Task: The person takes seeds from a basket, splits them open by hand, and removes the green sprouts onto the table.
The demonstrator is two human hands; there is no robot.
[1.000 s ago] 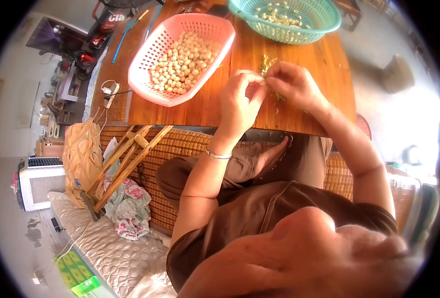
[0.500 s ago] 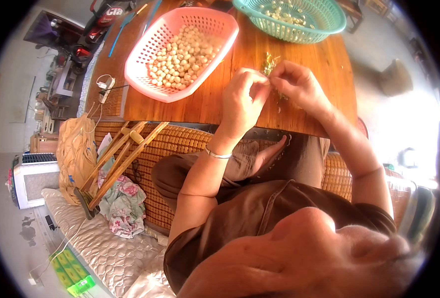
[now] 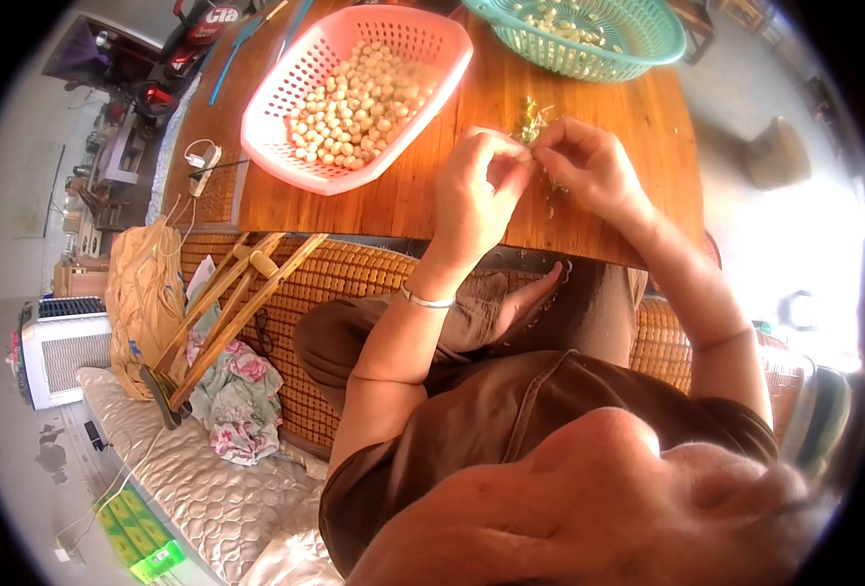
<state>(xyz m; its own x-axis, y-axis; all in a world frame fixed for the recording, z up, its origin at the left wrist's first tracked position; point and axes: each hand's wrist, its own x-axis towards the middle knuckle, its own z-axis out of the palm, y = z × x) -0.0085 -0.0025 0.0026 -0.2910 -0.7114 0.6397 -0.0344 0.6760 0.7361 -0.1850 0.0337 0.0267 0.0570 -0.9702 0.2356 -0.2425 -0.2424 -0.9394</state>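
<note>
My left hand (image 3: 481, 186), with a silver bangle on its wrist, is closed in a pinch above the wooden table (image 3: 403, 205). Thumb and fingertips of my right hand (image 3: 594, 171) are pinched too, meeting the left fingertips. Whatever lies between them is too small to make out. Just beyond the fingertips is a little heap of green and yellow scraps (image 3: 533, 119). To the left, a pink perforated basket (image 3: 267, 117) holds many pale round seeds (image 3: 354, 117), like lotus seeds. A teal basket (image 3: 589, 63) at the far right has pale pieces (image 3: 564, 21) inside.
Wooden crutches (image 3: 247, 303) lean at the left by a brown bag (image 3: 144, 293) and a floral cloth (image 3: 237, 400). A power strip (image 3: 206, 168) with cords lies at the table's left edge. A blue stick-like tool (image 3: 232, 63) rests farther back.
Both hands keep their pinch at nearly the same spot. The baskets and table have shifted slightly in view, as the camera moved a little. Nothing was visibly put down.
</note>
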